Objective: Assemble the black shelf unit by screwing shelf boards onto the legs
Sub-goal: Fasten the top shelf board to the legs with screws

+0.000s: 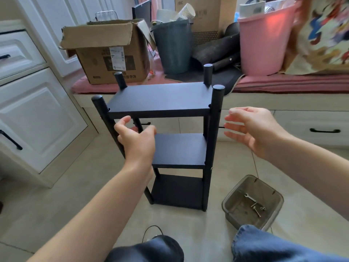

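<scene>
Shelf unit (170,140) upright on floor, straight ahead btwn hands, long axis vertical. Left hand (137,139) nearer, fingers loosely curled by front-left leg (108,125), gripping nothing. Right hand (253,127) spread, clear of right leg (214,133).

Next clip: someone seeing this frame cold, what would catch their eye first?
The black shelf unit standing upright on the tiled floor at centre, three boards already between its four legs. Both bare hands hover at its sides holding nothing: the left hand by the near-left leg, the right hand just off the near-right leg. After that, the pink bucket on the bench behind, and the clear tray of small tools on the floor at right.
</scene>
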`<state>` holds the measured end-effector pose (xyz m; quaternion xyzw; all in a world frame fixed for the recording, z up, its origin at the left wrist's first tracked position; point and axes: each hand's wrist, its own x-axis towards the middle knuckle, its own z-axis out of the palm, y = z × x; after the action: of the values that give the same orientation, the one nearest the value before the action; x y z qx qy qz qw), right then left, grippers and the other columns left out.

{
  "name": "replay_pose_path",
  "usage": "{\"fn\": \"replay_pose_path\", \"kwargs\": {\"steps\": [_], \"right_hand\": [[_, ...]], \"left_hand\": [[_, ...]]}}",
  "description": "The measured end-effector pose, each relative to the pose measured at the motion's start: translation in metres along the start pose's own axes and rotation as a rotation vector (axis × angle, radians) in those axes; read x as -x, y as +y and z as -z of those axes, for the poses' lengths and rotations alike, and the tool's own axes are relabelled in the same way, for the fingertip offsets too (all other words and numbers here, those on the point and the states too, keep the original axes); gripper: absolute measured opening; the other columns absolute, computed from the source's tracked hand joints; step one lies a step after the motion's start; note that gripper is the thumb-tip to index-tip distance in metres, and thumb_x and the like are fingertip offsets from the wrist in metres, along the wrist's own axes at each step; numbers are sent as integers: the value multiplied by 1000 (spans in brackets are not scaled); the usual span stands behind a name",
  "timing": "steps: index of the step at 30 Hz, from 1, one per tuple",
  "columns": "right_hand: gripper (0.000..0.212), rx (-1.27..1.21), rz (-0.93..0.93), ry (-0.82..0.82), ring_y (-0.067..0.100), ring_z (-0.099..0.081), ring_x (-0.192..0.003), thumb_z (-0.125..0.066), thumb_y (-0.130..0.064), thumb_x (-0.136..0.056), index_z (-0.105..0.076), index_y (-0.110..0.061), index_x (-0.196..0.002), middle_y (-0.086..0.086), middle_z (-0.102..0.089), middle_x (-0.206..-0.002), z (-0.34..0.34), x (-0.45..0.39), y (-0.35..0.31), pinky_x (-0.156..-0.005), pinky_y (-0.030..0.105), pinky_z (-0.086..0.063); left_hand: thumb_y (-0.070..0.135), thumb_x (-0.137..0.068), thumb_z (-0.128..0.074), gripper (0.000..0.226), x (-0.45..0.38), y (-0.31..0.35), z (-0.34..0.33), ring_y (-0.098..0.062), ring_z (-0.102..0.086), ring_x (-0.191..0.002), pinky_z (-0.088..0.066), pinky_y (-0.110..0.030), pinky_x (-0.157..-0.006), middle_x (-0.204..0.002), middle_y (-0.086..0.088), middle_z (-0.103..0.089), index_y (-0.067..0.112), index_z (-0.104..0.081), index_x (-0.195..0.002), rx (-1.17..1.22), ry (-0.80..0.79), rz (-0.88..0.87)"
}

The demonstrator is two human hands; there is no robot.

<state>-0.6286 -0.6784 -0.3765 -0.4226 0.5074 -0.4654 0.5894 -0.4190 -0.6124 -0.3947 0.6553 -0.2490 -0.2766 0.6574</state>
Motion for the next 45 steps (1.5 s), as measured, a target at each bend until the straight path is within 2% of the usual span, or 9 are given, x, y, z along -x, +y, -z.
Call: {"fn": "replay_pose_path", "kwargs": {"steps": [3,6,8,14,18,25,33,41,45], "right_hand": [[24,130,81,6,23,-62,-105,-60,-20,-98,-58,-16,-121,4,-60,-112,9,-5,3,-85,38,-58],[30,271,149,-38,20,-62,-107,-57,-17,-99,-58,-19,-129,2,-62,-113,9,-10,7,-92,39,-55],[32,352,151,-31,20,-62,-107,-58,-17,-98,-57,-16,-130,3,-63,-113,8,-16,12,-94,39,-53],[33,422,98,-140,15,-65,-107,-61,-24,-97,-62,-16,-129,0,-69,-115,2,-30,41,-88,33,-55],[29,411,195,-102,14,-70,-97,-67,-22,-93,-69,-13,-121,0,-74,-104,3,-33,47,-87,34,-58],[21,440,301,-94,8,-71,-84,-71,-19,-90,-74,-13,-109,-2,-75,-94,-3,-30,47,-81,27,-58],[20,486,388,-80,7,-70,-79,-70,-17,-90,-75,-9,-108,-3,-71,-86,-10,-27,48,-81,25,-59],[20,524,436,-67,13,-71,-80,-69,-17,-90,-75,-8,-108,2,-74,-88,-11,-27,52,-82,34,-60],[22,521,435,-69,14,-71,-79,-70,-18,-90,-74,-9,-109,3,-74,-90,-10,-28,54,-77,35,-61]], "left_hand": [[10,-94,-60,58,22,11,-30,-15,-52,-97,-41,-24,-73,-120,-5,-50,38,-31,-136,-30,-210,32],[16,-96,-61,57,32,18,-62,-26,-54,-114,-46,-40,-101,-130,-8,-49,43,-29,-135,-15,-345,132],[26,-98,-60,49,33,18,-80,-29,-53,-121,-42,-44,-109,-138,-7,-49,45,-31,-133,3,-364,155],[30,-107,-45,18,25,5,-102,-19,-55,-120,-40,-30,-92,-127,5,-54,31,-51,-124,60,-291,23],[18,-108,-44,20,24,-5,-104,-10,-65,-105,-46,-25,-84,-111,10,-56,32,-49,-121,82,-295,-39],[13,-108,-42,18,21,-8,-104,-35,-67,-111,-58,-47,-95,-114,-8,-59,28,-49,-114,218,-329,-54],[15,-108,-43,17,19,-16,-97,-22,-71,-103,-60,-37,-90,-121,-13,-62,31,-48,-109,154,-355,-157],[15,-106,-48,21,19,-24,-96,-26,-68,-110,-56,-45,-98,-120,-13,-62,35,-49,-112,132,-365,-196],[8,-98,-56,37,19,-24,-92,-28,-64,-113,-55,-45,-99,-123,-14,-59,40,-48,-114,144,-410,-165]]}}
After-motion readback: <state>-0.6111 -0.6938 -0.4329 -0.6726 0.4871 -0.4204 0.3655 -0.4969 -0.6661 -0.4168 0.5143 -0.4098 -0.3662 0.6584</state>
